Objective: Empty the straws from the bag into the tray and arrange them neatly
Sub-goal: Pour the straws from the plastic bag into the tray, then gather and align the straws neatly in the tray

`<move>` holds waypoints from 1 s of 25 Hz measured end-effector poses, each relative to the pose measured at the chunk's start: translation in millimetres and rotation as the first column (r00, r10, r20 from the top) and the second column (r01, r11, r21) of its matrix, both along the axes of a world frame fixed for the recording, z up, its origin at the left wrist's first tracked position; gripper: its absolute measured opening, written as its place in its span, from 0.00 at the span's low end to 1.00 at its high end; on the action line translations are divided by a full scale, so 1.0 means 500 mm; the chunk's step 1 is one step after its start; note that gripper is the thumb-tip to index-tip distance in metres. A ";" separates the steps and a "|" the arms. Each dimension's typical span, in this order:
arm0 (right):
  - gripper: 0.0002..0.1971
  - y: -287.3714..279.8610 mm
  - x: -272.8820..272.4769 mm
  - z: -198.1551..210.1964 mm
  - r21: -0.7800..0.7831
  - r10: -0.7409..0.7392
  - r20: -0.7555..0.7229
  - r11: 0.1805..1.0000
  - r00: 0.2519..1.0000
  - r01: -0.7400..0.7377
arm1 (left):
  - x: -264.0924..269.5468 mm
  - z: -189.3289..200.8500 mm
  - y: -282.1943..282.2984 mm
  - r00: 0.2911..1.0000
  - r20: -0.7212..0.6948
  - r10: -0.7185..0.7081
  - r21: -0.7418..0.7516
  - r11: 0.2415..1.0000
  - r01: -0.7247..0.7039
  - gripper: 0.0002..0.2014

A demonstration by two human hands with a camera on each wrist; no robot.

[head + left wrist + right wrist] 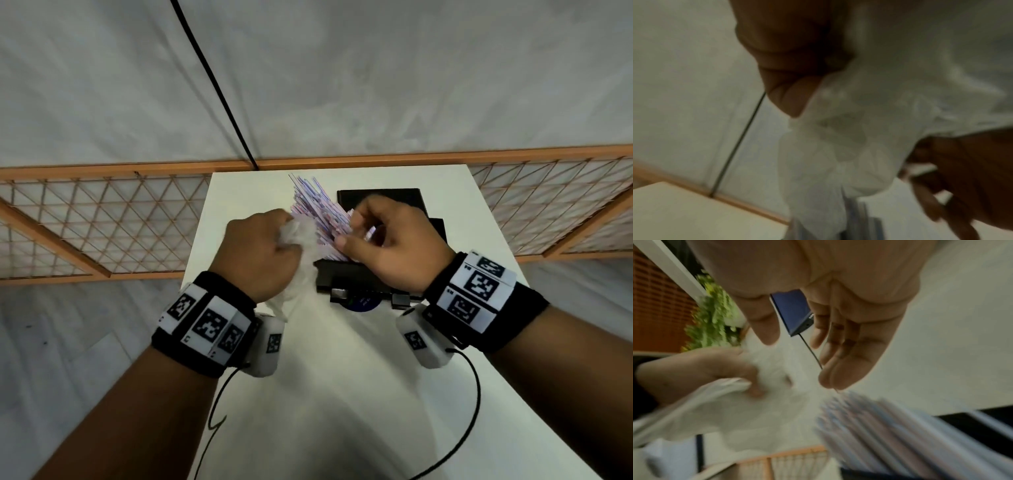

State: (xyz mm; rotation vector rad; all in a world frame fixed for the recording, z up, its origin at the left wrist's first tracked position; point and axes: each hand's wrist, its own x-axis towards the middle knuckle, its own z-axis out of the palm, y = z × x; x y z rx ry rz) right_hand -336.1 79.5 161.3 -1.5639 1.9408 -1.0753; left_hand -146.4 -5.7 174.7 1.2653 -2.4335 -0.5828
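A bundle of thin striped straws [317, 205] fans out toward the far left, its lower ends over the black tray [346, 275]. My left hand [287, 234] grips the crumpled clear plastic bag [301, 274] just left of the straws. In the left wrist view the thumb pinches the bag [838, 146]. My right hand [356, 233] hovers over the straws with loosely bent fingers, the thumb touching them. In the right wrist view the right hand [799, 356] holds nothing, and the straws [890, 434] lie blurred below it over the tray [972, 423].
The tray sits on a narrow white table [342, 394], with a blue round item and metal clips [366, 303] at its near edge. An orange lattice fence [102, 222] runs behind the table. A black cable [219, 85] crosses the grey backdrop.
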 end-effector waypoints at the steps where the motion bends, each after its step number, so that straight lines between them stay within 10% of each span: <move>1: 0.12 0.007 -0.020 -0.012 0.056 -0.015 -0.086 0.998 0.996 0.020 | 0.014 -0.014 -0.012 0.997 0.054 0.051 0.038 0.998 -0.053 0.11; 7: 0.14 0.021 -0.078 -0.117 0.347 0.118 -0.382 0.938 0.917 0.023 | 0.038 -0.159 -0.063 0.961 0.210 0.181 0.268 0.935 -0.234 0.13; 25: 0.12 0.005 -0.069 -0.194 0.444 0.097 -0.406 0.890 0.909 0.103 | 0.048 -0.353 -0.006 0.960 0.238 0.148 0.362 0.904 -0.229 0.44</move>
